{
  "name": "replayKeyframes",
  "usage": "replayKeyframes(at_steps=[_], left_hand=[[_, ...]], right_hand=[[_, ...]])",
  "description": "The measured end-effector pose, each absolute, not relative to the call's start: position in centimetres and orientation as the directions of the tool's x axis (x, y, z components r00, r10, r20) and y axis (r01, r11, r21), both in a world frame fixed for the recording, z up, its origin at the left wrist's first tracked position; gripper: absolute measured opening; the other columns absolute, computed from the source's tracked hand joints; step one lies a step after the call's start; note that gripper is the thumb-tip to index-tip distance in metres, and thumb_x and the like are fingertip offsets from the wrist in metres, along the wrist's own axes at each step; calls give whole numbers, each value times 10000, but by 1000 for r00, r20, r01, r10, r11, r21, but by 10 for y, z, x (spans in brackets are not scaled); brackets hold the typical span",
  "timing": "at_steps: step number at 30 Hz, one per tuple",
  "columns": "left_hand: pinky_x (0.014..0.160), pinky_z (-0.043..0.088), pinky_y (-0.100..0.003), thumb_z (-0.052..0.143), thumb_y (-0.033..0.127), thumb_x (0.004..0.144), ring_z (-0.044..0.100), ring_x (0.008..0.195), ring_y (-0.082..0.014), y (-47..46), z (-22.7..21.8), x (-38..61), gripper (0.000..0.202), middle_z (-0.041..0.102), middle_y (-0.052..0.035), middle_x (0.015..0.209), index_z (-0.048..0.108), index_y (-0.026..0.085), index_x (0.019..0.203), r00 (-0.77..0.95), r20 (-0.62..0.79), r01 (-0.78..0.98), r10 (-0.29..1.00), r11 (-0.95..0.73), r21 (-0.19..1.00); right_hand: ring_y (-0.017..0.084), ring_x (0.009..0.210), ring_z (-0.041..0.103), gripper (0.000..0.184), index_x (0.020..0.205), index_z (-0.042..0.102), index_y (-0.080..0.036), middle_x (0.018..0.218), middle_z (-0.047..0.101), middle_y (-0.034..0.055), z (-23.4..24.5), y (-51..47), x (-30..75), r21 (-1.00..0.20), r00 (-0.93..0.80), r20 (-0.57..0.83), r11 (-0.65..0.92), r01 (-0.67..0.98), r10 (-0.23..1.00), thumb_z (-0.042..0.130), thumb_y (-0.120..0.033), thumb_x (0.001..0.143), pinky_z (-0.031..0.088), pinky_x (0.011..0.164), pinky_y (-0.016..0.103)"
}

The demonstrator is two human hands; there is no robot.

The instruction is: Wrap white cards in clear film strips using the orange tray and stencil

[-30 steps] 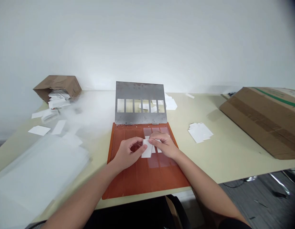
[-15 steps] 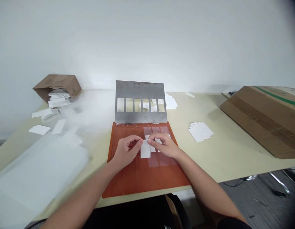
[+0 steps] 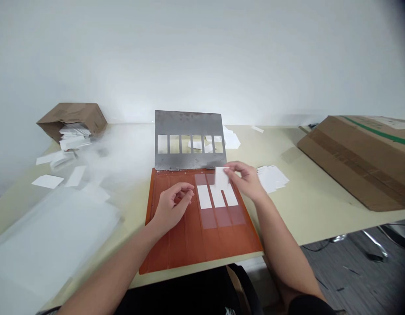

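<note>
Card strip (image 3: 221, 176) up in the air, folks, pinched between the thumb and fingertips of the right hand (image 3: 245, 180), just over the far end of the orange mat (image 3: 176, 258), upper middle of the frame. The left hand (image 3: 172, 208) hovers low over the near side of that mat, fingers loosely curled, with nothing visible in its grip, and it sits just left of the cards.

Center stage, three white strips (image 3: 217, 196) lie side by side on the mat, slightly fanned, each on a translucent pinkish band (image 3: 209, 218) that runs on past its lower end. Behind them, a steel stencil plate (image 3: 188, 122) stands hinged up at the mat's far edge, a row of six rectangular windows cut across it, with loose cards showing through.

The step in hand looks like setting strips out one at a time on those bands, and the raised strip is the one in play. My read on what the next move calls for: a square, careful placement that lines up with its neighbours without nudging them.

Around the action, a small stack of white cards (image 3: 271, 178) sits right of the mat on the cream table (image 3: 307, 210). A tipped cardboard box (image 3: 71, 114) spills cards at upper left, a big cardboard carton (image 3: 353, 162) looms at right, and clear plastic sheets (image 3: 48, 236) fill the lower left.
</note>
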State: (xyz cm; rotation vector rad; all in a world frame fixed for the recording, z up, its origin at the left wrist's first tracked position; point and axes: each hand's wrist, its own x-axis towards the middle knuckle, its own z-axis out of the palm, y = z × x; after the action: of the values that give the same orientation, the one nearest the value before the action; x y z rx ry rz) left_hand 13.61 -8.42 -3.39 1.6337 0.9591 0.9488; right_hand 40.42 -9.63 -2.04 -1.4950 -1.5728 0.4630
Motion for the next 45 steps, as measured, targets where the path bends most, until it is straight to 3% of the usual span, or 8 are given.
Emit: replayKeyframes(at_steps=[3,8,12,17,23,28,38,45], left_hand=[[609,535,-240,605,322,866,658,670,-128,-84,-35,136,165,698,-27,865,683,209,958,393,146,154,908,-222,963],[613,524,-244,598,302,859,640,663,-128,-84,-36,138,140,699,-21,835,683,210,921,418,156,169,895,-246,954],[612,517,-243,594,296,856,631,655,-127,-84,-36,138,131,694,-17,805,686,211,895,432,170,188,886,-273,944],[608,523,-240,592,297,856,631,646,-125,-84,-34,138,130,695,-17,804,681,209,891,437,161,189,885,-266,945],[608,528,-243,593,296,854,634,637,-129,-84,-32,138,129,703,-18,790,684,209,882,439,165,208,883,-278,938],[597,532,-246,590,294,849,637,628,-130,-84,-33,138,131,712,-22,794,689,210,870,448,173,219,877,-295,930],[620,540,-259,585,302,855,644,641,-135,-83,-35,138,138,719,-27,809,687,210,866,462,155,244,873,-293,925],[616,542,-264,587,312,850,649,639,-140,-84,-34,138,145,720,-30,797,687,207,861,466,144,248,873,-285,926]], right_hand=[[188,733,602,343,989,653,-223,767,658,28,-19,-94,454,-710,289,339,42,703,895,588,-527,846,481,729,340],[225,689,572,160,710,689,-241,671,662,42,-29,-103,523,-559,475,235,-282,779,848,667,-399,707,408,801,450],[262,714,583,98,615,700,-238,672,666,58,-37,-111,542,-486,528,204,-383,786,825,698,-336,620,360,849,541],[247,860,631,159,769,717,-253,997,714,61,-35,-107,528,-522,416,330,-203,828,848,584,-330,725,377,949,517],[231,988,654,126,759,673,-243,982,699,65,-29,-96,497,-600,188,470,156,785,862,586,-330,792,465,965,418],[227,986,654,137,838,690,-254,966,698,64,-29,-91,482,-635,125,534,299,712,836,587,-343,855,492,951,435],[214,973,659,194,886,709,-269,958,709,57,-27,-90,465,-655,103,552,353,668,828,592,-424,893,515,927,420],[234,914,667,219,801,731,-242,939,724,66,-39,-85,482,-618,288,521,121,777,804,629,-434,832,454,922,454]])
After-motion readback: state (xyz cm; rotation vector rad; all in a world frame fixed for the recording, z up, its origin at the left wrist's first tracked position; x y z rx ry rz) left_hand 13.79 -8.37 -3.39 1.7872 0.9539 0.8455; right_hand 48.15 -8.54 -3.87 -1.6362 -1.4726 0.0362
